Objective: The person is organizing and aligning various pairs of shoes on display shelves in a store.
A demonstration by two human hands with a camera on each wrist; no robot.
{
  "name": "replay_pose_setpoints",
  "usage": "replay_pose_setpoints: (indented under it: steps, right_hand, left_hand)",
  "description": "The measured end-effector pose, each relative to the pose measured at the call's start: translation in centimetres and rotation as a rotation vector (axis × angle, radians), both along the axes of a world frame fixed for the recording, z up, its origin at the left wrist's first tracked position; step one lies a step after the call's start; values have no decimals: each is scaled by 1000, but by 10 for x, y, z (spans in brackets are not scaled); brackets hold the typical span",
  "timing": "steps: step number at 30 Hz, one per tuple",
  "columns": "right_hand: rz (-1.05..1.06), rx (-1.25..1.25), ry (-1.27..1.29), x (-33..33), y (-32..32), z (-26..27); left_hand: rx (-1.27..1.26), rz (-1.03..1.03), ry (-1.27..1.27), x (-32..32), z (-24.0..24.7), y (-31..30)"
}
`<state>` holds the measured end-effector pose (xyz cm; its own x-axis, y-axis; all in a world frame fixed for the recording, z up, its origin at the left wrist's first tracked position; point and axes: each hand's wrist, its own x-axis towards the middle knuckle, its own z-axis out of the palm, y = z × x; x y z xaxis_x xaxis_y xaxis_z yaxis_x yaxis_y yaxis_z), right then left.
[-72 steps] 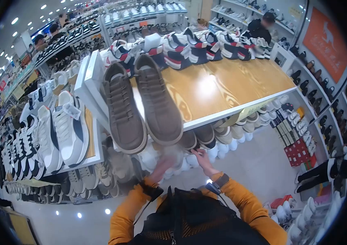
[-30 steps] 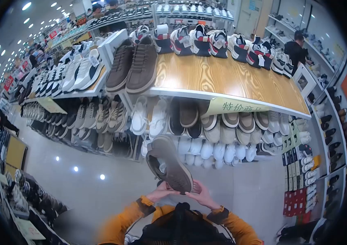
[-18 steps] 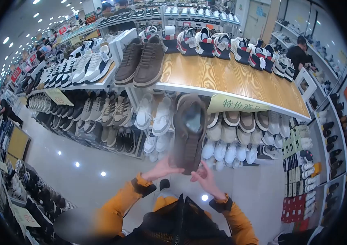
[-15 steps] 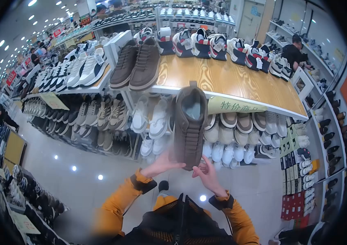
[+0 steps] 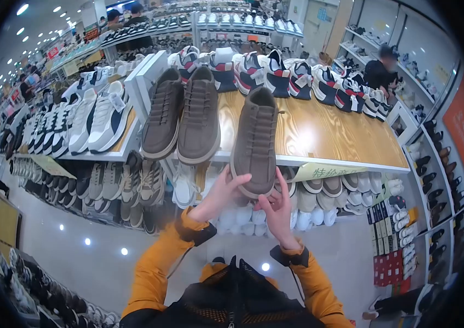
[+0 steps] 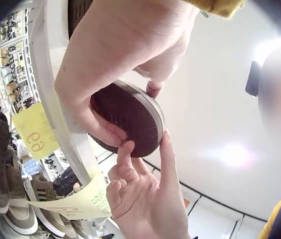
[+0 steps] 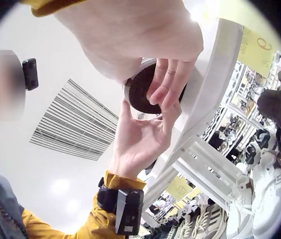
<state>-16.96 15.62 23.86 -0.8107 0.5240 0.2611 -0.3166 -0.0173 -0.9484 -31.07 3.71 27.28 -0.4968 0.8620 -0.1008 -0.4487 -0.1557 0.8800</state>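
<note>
A brown sneaker (image 5: 255,145) with a pale sole edge is held by both hands at its toe end, heel pointing away over the wooden shelf top (image 5: 319,134). My left hand (image 5: 221,195) grips the toe's left side, thumb on the upper. On its right side my right hand (image 5: 278,213) grips the toe. Both wrist views show fingers curled under the dark ridged sole (image 6: 130,119). Left of the held shoe, a matching brown pair (image 5: 198,117) rests on the shelf, toes toward me.
White, navy and red sneakers (image 5: 248,74) line the shelf's back. A yellow-green sign (image 5: 327,171) hangs at its front edge, above rows of shoes. White sneakers (image 5: 109,117) stand on the left shelf. A person (image 5: 379,71) is at the back right; shoe racks (image 5: 434,180) line the right.
Earlier, my hands were low by the lower rack. Then they held the brown sneaker near my body, turned it toe toward me, and raised it forward over the shelf's front edge.
</note>
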Motion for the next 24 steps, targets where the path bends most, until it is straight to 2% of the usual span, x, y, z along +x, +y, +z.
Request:
replay_pose_setpoints:
  steps: [1, 4, 6, 8, 10, 12, 13, 15, 22, 24]
  right_hand:
    - [-22, -33, 5, -10, -1, 0]
    - [-42, 5, -48, -35, 13, -2]
    - [-63, -6, -67, -47, 20, -1]
    - [4, 46, -95, -52, 27, 2]
    - [-6, 37, -111, -57, 32, 9]
    - [75, 77, -203, -56, 37, 20]
    - [64, 76, -205, -57, 39, 21]
    - [58, 71, -213, -56, 39, 20]
    - [65, 91, -217, -49, 44, 17]
    - [127, 42, -208, -48, 44, 20]
  left_hand:
    - [9, 61, 3, -4, 3, 4]
    - [-5, 36, -47, -21, -3, 11]
    - [-25, 38, 6, -25, -15, 18]
    - [-21, -226, 220, -34, -26, 22]
    - [2, -201, 151, -36, -29, 26]
    - [19, -188, 276, -43, -35, 30]
    - [22, -199, 275, -47, -36, 32]
    - [-30, -204, -55, -49, -24, 33]
    - [-140, -236, -12, -42, -25, 39]
    - [-113, -223, -19, -41, -26, 39]
